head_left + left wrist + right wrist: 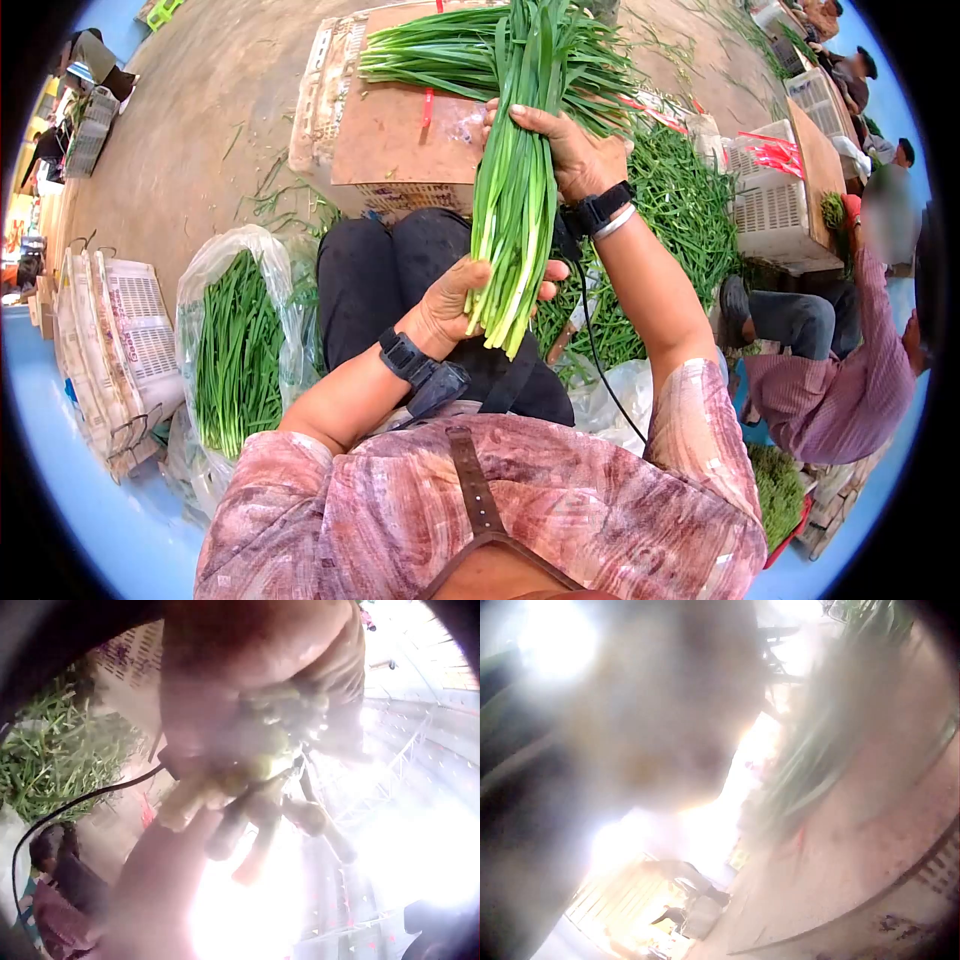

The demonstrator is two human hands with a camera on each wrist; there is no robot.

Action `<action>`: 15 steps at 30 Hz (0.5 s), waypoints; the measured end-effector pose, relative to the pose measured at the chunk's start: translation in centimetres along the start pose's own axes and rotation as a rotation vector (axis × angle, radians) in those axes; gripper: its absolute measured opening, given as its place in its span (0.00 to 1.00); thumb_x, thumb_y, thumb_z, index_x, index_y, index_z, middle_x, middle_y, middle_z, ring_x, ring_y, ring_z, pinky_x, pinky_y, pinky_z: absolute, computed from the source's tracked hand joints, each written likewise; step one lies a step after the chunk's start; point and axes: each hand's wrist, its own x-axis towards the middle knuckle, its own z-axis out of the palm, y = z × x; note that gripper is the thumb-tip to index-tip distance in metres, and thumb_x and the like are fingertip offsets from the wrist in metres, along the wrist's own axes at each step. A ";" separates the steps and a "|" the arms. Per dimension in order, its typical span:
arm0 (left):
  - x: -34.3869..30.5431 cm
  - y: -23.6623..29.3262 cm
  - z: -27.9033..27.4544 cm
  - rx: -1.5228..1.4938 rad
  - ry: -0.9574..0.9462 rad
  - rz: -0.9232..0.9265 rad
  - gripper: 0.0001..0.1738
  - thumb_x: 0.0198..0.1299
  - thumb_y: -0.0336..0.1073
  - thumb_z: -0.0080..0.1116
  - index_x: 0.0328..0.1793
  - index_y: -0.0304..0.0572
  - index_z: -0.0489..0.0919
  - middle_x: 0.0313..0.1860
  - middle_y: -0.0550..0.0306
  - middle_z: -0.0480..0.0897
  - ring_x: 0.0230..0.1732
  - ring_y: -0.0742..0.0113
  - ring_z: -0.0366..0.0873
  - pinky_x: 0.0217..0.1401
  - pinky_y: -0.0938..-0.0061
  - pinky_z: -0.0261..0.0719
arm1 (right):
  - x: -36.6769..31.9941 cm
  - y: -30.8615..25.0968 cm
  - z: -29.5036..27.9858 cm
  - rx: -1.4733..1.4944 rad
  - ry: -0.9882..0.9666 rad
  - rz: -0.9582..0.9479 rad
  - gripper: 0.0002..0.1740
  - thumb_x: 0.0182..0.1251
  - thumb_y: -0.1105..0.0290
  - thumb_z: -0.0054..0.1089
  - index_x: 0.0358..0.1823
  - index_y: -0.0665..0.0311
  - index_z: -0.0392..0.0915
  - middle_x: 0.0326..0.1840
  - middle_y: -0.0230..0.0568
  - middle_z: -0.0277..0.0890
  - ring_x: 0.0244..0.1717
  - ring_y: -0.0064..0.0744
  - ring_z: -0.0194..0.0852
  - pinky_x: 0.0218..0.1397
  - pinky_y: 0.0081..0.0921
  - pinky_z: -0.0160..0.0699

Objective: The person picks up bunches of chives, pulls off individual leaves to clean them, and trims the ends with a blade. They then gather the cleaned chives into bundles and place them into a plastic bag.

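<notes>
- Head view: the right hand (585, 155) is clamped on 1 green bunch (520, 200), thumb across its front.
- Left hand (438, 308): curled round the pale stem ends, at the near end.
- Bunch: above the lap, between the 2 hands and the far board (400, 150), where more greens (430, 50) lie.
- Left, a bag of greens (238, 350); right, a loose heap (685, 205).
- Likely step: evening the stems; the next move calls for a firm right grip and a looser left.

Passage: over board's near part (400, 145) | Obstacles: greens pile (430, 55) beyond, cable (597, 352) beside right forearm (655, 270)
</notes>
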 end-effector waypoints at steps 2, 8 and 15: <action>0.3 0.9 0.4 0.001 0.058 -0.007 0.49 0.47 0.40 0.71 0.72 0.33 0.56 0.54 0.42 0.76 0.47 0.60 0.79 0.48 0.68 0.83 | 1.3 -0.2 -1.2 -0.166 -0.039 -0.026 0.26 0.60 0.59 0.62 0.55 0.69 0.73 0.43 0.43 0.80 0.44 0.33 0.81 0.50 0.31 0.82; 4.4 4.5 -1.4 -0.017 0.054 0.091 0.28 0.54 0.30 0.63 0.61 0.30 0.69 0.47 0.49 0.80 0.45 0.63 0.81 0.46 0.68 0.84 | 4.2 -4.0 -2.4 -0.286 0.179 0.002 0.31 0.65 0.41 0.51 0.48 0.64 0.75 0.40 0.37 0.79 0.38 0.29 0.79 0.44 0.30 0.80; 7.5 2.8 -5.6 -0.384 0.005 0.069 0.28 0.60 0.31 0.53 0.65 0.27 0.64 0.61 0.37 0.72 0.66 0.33 0.64 0.67 0.41 0.64 | -2.7 -1.0 -6.1 -0.636 0.443 -0.031 0.25 0.70 0.50 0.50 0.31 0.68 0.78 0.25 0.41 0.78 0.21 0.27 0.76 0.23 0.22 0.78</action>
